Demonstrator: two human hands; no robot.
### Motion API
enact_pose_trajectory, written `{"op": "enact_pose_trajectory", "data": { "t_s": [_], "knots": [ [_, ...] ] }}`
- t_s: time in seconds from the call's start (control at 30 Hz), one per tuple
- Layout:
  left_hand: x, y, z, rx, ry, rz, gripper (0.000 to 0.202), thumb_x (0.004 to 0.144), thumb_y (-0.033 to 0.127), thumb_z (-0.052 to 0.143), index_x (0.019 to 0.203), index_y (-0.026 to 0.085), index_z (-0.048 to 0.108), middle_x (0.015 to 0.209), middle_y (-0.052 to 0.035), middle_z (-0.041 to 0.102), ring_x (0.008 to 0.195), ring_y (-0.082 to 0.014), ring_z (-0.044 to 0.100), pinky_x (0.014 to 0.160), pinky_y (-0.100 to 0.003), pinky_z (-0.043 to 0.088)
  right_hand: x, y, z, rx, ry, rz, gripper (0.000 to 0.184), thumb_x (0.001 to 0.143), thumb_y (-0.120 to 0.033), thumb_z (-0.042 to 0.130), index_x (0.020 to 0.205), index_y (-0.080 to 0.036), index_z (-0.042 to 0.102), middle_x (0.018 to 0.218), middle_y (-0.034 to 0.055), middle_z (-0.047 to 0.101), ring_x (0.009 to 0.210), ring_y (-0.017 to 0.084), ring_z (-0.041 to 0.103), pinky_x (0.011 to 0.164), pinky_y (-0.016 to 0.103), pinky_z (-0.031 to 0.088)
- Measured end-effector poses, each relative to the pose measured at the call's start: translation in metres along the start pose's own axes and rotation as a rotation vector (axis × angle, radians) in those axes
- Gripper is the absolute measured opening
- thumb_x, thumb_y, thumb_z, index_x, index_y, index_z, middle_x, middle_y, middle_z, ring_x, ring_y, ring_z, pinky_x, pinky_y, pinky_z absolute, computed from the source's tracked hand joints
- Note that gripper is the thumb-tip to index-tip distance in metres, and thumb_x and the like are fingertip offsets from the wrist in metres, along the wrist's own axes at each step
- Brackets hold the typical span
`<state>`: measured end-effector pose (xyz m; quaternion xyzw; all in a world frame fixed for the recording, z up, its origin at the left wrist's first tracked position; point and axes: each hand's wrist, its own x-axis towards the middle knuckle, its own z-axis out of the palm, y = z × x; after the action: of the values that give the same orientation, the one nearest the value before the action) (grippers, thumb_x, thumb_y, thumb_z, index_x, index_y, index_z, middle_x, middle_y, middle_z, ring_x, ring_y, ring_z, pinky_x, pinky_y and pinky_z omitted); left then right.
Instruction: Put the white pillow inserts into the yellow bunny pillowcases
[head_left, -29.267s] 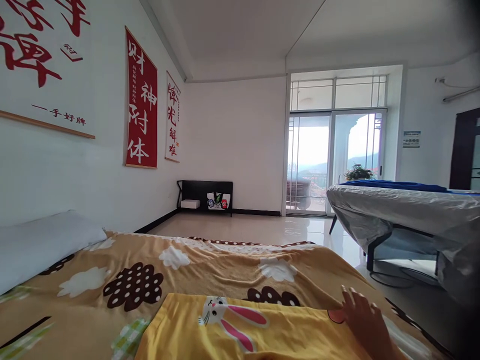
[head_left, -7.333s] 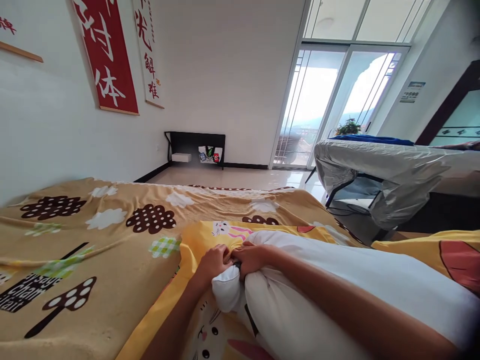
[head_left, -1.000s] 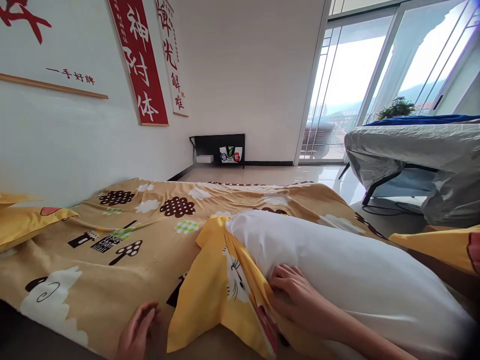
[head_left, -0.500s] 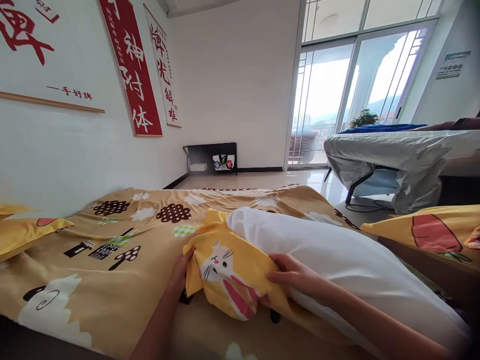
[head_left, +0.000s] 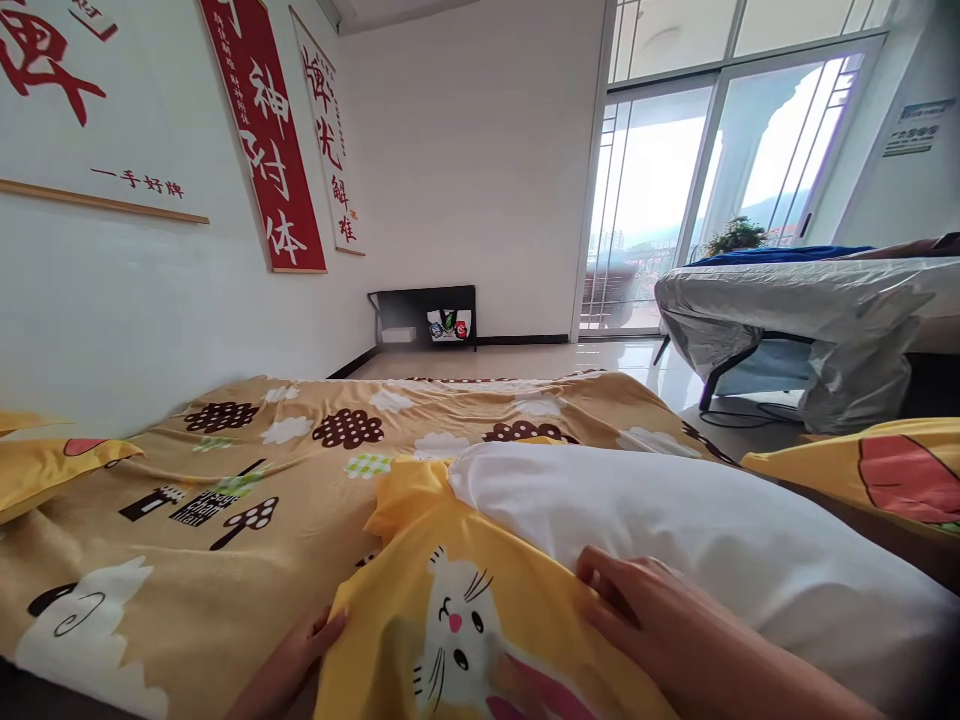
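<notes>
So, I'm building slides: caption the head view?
Left hand and right hand touch yellow rabbit-print fabric against a white pillow.

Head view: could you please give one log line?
left hand: at rabbit-print pillowcase edge; right hand: at pillowcase; white pillow: mostly uncovered

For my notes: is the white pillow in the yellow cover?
Mostly out: the white pillow lies bare beside the yellow cover; its underside is hidden.

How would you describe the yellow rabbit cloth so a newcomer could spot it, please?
From the tan blanket, look rightward to the long white pillow. Against its left end, between the left hand and right hand, is the yellow rabbit cloth. The left-edge yellow cloth and right-edge yellow cloth show reddish patches; only this one visibly shows a rabbit's face.
</notes>
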<state>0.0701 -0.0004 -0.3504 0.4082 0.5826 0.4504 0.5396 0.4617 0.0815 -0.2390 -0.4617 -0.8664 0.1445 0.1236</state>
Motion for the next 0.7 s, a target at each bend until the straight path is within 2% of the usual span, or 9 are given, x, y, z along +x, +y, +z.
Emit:
{"op": "enact_pose_trajectory", "data": {
  "t_s": [0.07, 0.13, 0.23, 0.3, 0.37, 0.4, 0.53, 0.63, 0.7],
  "knots": [
    [0.000, -0.002, 0.002, -0.023, 0.130, 0.029, 0.058, 0.069, 0.065, 0.065, 0.105, 0.020, 0.069, 0.114, -0.0070, 0.069, 0.114, -0.0319, 0.058, 0.098, -0.043, 0.047, 0.009, -0.014, 0.004, -0.151, 0.232, -0.178, 0.019, 0.088, -0.025, 0.042, 0.088, -0.022, 0.060, 0.078, 0.0047, 0.065, 0.067, 0.018, 0.056, 0.060, 0.030, 0.036],
    [0.003, 0.001, 0.009, -0.091, 0.154, 0.077, 0.060, 0.071, 0.066, 0.063, 0.110, 0.020, 0.067, 0.121, -0.0074, 0.066, 0.119, -0.0306, 0.056, 0.101, -0.041, 0.045, 0.021, -0.030, 0.006, -0.237, 0.346, -0.396, 0.016, 0.087, -0.022, 0.044, 0.089, -0.022, 0.060, 0.086, 0.0056, 0.066, 0.075, 0.019, 0.058, 0.068, 0.032, 0.040],
    [0.013, 0.009, 0.025, -0.196, 0.125, 0.055, 0.059, 0.071, 0.061, 0.067, 0.111, 0.017, 0.066, 0.118, -0.0099, 0.067, 0.114, -0.0305, 0.059, 0.099, -0.041, 0.047, 0.042, -0.060, 0.012, -0.302, 0.250, -0.621, 0.006, 0.083, -0.018, 0.054, 0.083, -0.021, 0.059, 0.082, 0.0021, 0.064, 0.077, 0.017, 0.058, 0.075, 0.032, 0.042],
    [0.020, 0.013, 0.037, -0.220, 0.192, 0.031, 0.054, 0.067, 0.052, 0.074, 0.108, 0.017, 0.067, 0.114, -0.0098, 0.070, 0.110, -0.0301, 0.062, 0.095, -0.039, 0.050, 0.054, -0.079, 0.020, -0.381, 0.186, -0.710, 0.003, 0.079, -0.020, 0.061, 0.081, -0.020, 0.059, 0.079, 0.0013, 0.064, 0.075, 0.017, 0.057, 0.076, 0.032, 0.043],
    [0.024, 0.015, 0.046, -0.244, 0.247, 0.044, 0.049, 0.063, 0.045, 0.079, 0.102, 0.018, 0.069, 0.108, -0.0092, 0.072, 0.107, -0.0295, 0.064, 0.092, -0.037, 0.051, 0.066, -0.094, 0.034, -0.488, 0.201, -0.769, 0.011, 0.076, -0.025, 0.066, 0.082, -0.018, 0.061, 0.079, 0.0030, 0.064, 0.075, 0.018, 0.057, 0.075, 0.034, 0.044],
    [0.024, 0.015, 0.049, -0.268, 0.237, 0.055, 0.045, 0.063, 0.044, 0.079, 0.098, 0.017, 0.070, 0.105, -0.0095, 0.073, 0.104, -0.0298, 0.065, 0.091, -0.037, 0.052, 0.071, -0.100, 0.043, -0.535, 0.217, -0.783, 0.015, 0.076, -0.030, 0.067, 0.083, -0.017, 0.063, 0.079, 0.0043, 0.064, 0.075, 0.019, 0.057, 0.073, 0.035, 0.045],
    [0.018, 0.016, 0.054, -0.474, 0.092, -0.008, 0.040, 0.063, 0.043, 0.077, 0.088, 0.012, 0.070, 0.088, -0.0120, 0.074, 0.094, -0.0328, 0.068, 0.084, -0.040, 0.054, 0.088, -0.112, 0.092, -0.669, 0.191, -0.713, 0.036, 0.079, -0.049, 0.062, 0.077, -0.014, 0.067, 0.072, 0.0100, 0.065, 0.067, 0.023, 0.056, 0.059, 0.039, 0.046],
    [0.016, 0.012, 0.050, -0.605, 0.069, -0.067, 0.036, 0.062, 0.037, 0.076, 0.085, 0.011, 0.071, 0.080, -0.0123, 0.073, 0.090, -0.0330, 0.068, 0.077, -0.038, 0.054, 0.095, -0.111, 0.134, -0.747, 0.269, -0.701, 0.036, 0.081, -0.045, 0.058, 0.078, -0.010, 0.068, 0.073, 0.0154, 0.067, 0.066, 0.026, 0.056, 0.057, 0.043, 0.045],
    [0.017, 0.007, 0.046, -0.624, 0.072, -0.068, 0.032, 0.059, 0.033, 0.077, 0.081, 0.010, 0.071, 0.076, -0.0117, 0.073, 0.086, -0.0318, 0.068, 0.071, -0.035, 0.053, 0.098, -0.108, 0.153, -0.740, 0.336, -0.755, 0.030, 0.082, -0.038, 0.057, 0.078, -0.010, 0.067, 0.072, 0.0148, 0.066, 0.066, 0.025, 0.056, 0.058, 0.042, 0.045]
  ]
}}
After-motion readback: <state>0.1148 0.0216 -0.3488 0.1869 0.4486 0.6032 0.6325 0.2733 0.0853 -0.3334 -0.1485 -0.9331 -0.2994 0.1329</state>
